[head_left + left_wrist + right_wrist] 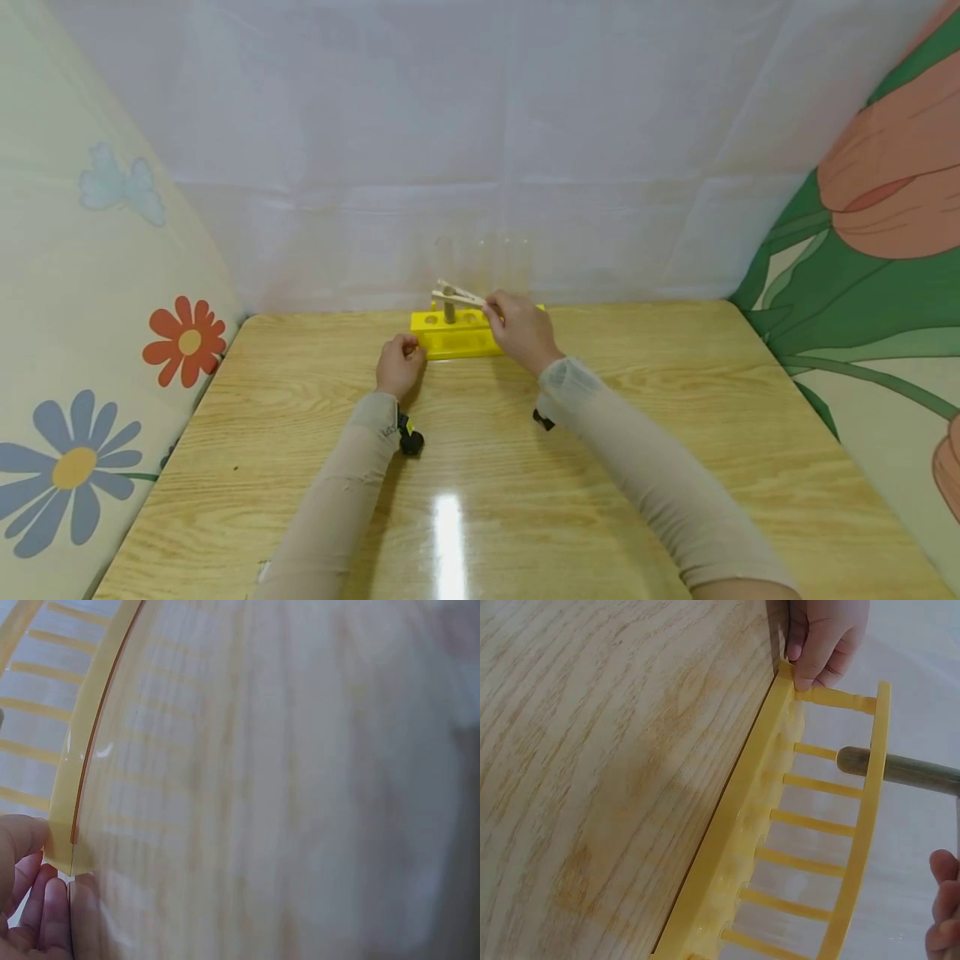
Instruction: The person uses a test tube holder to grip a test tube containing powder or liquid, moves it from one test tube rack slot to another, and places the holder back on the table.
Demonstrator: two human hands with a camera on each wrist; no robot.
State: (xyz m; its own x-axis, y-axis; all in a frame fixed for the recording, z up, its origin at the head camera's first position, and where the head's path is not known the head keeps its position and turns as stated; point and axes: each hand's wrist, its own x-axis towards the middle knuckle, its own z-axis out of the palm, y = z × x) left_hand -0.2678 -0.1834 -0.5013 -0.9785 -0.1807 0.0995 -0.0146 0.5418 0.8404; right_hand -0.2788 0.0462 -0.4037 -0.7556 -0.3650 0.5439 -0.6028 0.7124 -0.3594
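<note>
Both busy! Left hand [400, 367] pinched the rack [739, 795], likely steadying it; right hand [523, 332] gripped pale tongs [468, 301] around the tube [922, 774].

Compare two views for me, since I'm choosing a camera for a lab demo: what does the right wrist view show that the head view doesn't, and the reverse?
Only right wrist: the test tube's rounded bottom, below the rack's top plate.

Only head: the red flower, the left sleeve, the right sleeve and the tips of the wooden test tube clamp.

Both: the yellow test tube rack, left hand, tabletop and right hand, cropped in the wrist view.
</note>
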